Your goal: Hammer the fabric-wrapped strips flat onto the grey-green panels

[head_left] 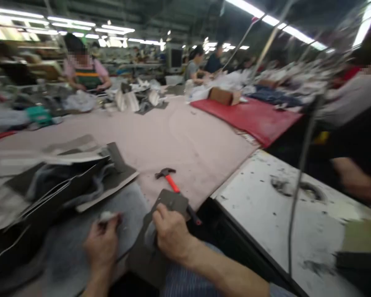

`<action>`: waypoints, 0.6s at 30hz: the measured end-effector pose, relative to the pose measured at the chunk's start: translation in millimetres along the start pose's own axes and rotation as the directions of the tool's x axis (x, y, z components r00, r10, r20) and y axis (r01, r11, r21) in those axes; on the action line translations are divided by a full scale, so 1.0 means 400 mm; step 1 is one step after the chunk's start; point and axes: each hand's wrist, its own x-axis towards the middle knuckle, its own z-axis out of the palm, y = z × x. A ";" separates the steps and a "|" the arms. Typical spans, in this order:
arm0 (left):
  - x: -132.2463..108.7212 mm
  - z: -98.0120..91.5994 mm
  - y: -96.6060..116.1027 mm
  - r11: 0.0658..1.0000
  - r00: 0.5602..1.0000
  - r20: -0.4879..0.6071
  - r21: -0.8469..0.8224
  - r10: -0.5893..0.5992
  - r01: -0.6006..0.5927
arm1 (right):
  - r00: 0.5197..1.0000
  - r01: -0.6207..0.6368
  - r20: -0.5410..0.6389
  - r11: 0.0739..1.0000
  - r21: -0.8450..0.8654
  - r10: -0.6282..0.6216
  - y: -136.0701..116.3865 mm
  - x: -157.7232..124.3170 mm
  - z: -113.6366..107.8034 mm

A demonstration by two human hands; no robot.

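Note:
My left hand point(102, 245) is closed in a pinch around a small whitish thing point(106, 216), too blurred to name. It is over a grey sheet point(130, 212). My right hand point(173, 231) has its fingers curled on a dark grey-brown panel of fabric or leather point(173, 200), which slopes down toward my lap. Beyond that panel, a claw hammer point(171, 181) with a red and black handle lies on the pale pink tabletop point(179, 136); the panel partly covers its handle.
Left of me is a heap of dark and pale cut pieces point(64, 181). A white machine table point(266, 206) stands at the right, with a cable point(297, 185) hanging before it. A red sheet point(247, 115) bears a brown box point(220, 95). A co-worker's arm point(355, 177) is at far right; others work behind.

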 end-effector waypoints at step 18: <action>-0.025 -0.112 -0.041 0.998 0.996 -0.080 -0.034 -0.049 0.047 | 0.976 0.146 -0.184 0.975 0.170 -0.114 0.014 -0.022 0.114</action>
